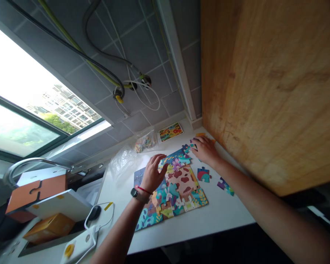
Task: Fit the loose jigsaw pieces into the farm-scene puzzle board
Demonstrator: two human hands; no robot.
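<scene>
A partly joined jigsaw puzzle [181, 179] with a spotted cow, rabbits and leaves lies on the white counter. My left hand [154, 173] rests over its left part, fingers slightly bent and thumb apart, with nothing held. At the puzzle's far right corner, the thumb and fingers of my right hand [206, 149] close around a small dark-blue puzzle piece [193, 146], partly hidden by them. Orange pieces [200, 135] lie just beyond that hand. Two more loose bits, a red-and-teal piece [204, 175] and a purple-and-green piece [225, 186], lie right of the puzzle.
Behind the puzzle are a picture card [170, 132] and a clear bag of pieces [145, 143]. Crumpled plastic [123, 161] lies to the left. A power strip [81, 244], boxes [48, 227] and a faucet [44, 161] stand farther left. A wooden panel [264, 91] rises at right.
</scene>
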